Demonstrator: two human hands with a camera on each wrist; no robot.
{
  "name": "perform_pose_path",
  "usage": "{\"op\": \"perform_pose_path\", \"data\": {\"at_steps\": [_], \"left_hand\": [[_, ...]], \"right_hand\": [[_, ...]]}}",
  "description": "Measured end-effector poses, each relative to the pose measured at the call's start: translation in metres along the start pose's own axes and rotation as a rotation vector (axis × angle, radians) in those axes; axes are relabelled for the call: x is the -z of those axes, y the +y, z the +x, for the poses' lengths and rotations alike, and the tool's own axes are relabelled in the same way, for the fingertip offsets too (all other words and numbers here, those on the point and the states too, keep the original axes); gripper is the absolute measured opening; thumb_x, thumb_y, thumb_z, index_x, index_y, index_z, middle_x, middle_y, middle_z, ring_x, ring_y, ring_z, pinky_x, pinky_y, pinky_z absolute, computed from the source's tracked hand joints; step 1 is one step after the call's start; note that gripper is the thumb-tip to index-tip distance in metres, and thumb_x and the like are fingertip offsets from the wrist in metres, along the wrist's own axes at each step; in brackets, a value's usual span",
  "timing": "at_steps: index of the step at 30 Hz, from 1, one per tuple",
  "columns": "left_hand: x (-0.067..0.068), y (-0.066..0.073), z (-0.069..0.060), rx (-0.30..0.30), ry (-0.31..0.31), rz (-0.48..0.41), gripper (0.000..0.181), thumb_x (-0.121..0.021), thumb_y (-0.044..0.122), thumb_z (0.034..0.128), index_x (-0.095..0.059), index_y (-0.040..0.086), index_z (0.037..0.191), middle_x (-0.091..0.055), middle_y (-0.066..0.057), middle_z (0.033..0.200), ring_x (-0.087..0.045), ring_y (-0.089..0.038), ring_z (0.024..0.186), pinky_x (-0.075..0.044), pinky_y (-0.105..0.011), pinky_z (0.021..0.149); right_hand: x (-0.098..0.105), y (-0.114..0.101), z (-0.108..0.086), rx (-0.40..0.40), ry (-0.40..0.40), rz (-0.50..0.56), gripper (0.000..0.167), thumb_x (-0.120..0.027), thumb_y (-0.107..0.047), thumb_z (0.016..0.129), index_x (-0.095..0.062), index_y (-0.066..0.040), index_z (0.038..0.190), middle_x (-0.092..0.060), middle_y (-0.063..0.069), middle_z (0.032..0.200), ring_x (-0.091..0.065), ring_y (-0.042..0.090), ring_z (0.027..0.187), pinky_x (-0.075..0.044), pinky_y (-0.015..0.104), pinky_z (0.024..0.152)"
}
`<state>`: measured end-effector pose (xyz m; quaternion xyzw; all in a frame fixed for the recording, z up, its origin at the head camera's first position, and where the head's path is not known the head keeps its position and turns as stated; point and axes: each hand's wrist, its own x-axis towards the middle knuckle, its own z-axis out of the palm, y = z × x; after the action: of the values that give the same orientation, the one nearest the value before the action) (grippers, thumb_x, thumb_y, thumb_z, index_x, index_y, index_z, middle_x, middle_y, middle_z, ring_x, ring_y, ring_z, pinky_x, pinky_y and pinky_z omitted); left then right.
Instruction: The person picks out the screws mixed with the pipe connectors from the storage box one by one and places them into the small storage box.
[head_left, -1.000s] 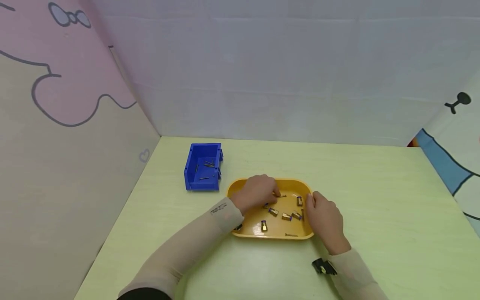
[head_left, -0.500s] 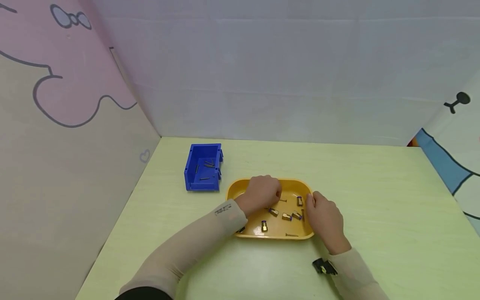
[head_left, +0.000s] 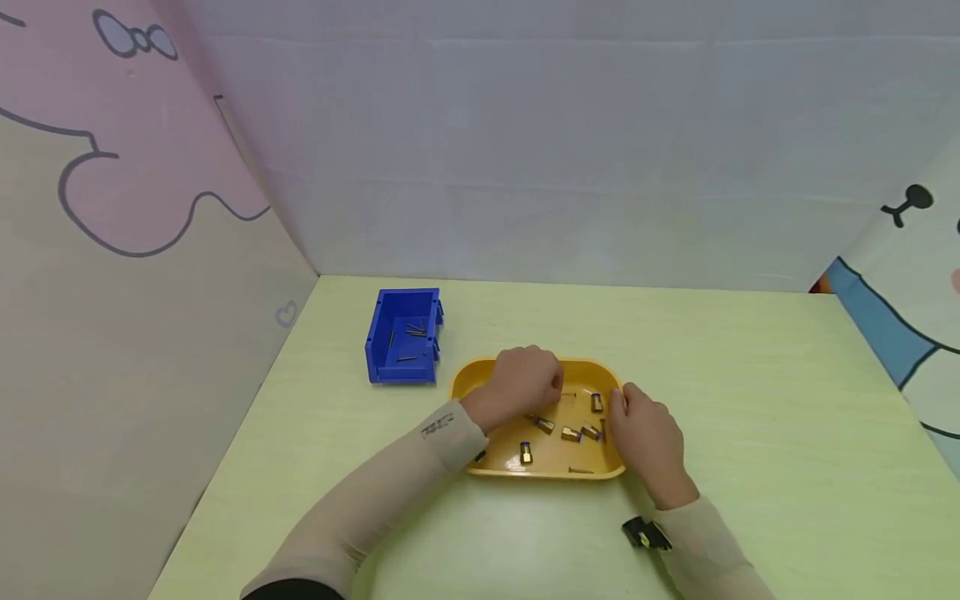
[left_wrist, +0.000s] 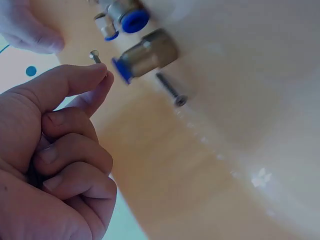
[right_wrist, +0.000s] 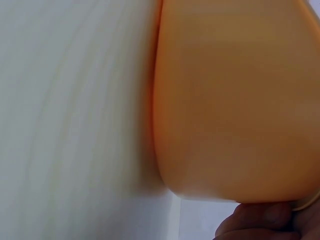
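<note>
In the head view my left hand (head_left: pixel 521 383) is inside the yellow tray (head_left: pixel 551 463), fingertips turned away from that camera. The left wrist view shows a small screw (left_wrist: pixel 94 56) pinched between thumb and index finger, head outward, the other fingers curled into the palm. Below them lie brass fittings with blue collars (left_wrist: pixel 150 52) and a dark screw (left_wrist: pixel 171 90). My right hand (head_left: pixel 651 433) grips the tray's right rim, thumb on the inner side. Its fingers (right_wrist: pixel 257 220) show under the tray's edge in the right wrist view.
A blue bin (head_left: pixel 405 374) stands left behind the tray, with several screws (head_left: pixel 416 331) in it. More fittings (head_left: pixel 571 434) and a screw (head_left: pixel 581 471) lie across the tray floor. Walls border the pale table (head_left: pixel 750 375) at the back and left.
My left hand has shifted slightly right within the tray, and its fingers have curled in more. The screw by its fingertips has moved a little. The right hand keeps its grip.
</note>
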<state>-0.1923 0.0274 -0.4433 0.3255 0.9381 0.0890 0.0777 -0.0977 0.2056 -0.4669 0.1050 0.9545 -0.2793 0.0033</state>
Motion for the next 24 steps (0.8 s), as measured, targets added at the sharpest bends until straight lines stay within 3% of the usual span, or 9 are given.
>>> {"op": "perform_pose_path", "data": {"at_steps": [11,20,24], "left_hand": [[0.034,-0.002,-0.009,0.049,0.098,-0.044,0.015,-0.064,0.026,0.0923,-0.078,0.028,0.085,-0.061,0.013,0.068,-0.052,-0.008,0.053,-0.04,-0.024,0.043],[0.048,-0.011,-0.016,0.114,0.113,-0.082,0.012,-0.066,0.031,0.0925,-0.076,0.032,0.086,-0.058,0.012,0.062,-0.046,-0.011,0.049,-0.035,-0.026,0.042],[0.05,-0.019,-0.019,0.138,0.142,-0.092,0.012,-0.067,0.03,0.0921,-0.077,0.031,0.085,-0.062,0.01,0.068,-0.047,-0.011,0.052,-0.038,-0.026,0.043]], "right_hand": [[-0.001,0.0,0.001,-0.016,-0.005,0.005,0.038,-0.034,-0.032,0.107,-0.046,-0.008,0.08,-0.042,0.006,0.061,-0.043,0.019,0.048,-0.032,0.03,0.044],[-0.001,0.001,0.0,-0.002,0.007,0.002,0.039,-0.034,-0.033,0.107,-0.044,-0.008,0.078,-0.041,0.006,0.06,-0.042,0.02,0.047,-0.031,0.03,0.044],[-0.002,0.001,0.0,0.004,0.011,0.001,0.04,-0.033,-0.034,0.107,-0.044,-0.008,0.078,-0.04,0.006,0.06,-0.042,0.02,0.047,-0.031,0.03,0.044]]}}
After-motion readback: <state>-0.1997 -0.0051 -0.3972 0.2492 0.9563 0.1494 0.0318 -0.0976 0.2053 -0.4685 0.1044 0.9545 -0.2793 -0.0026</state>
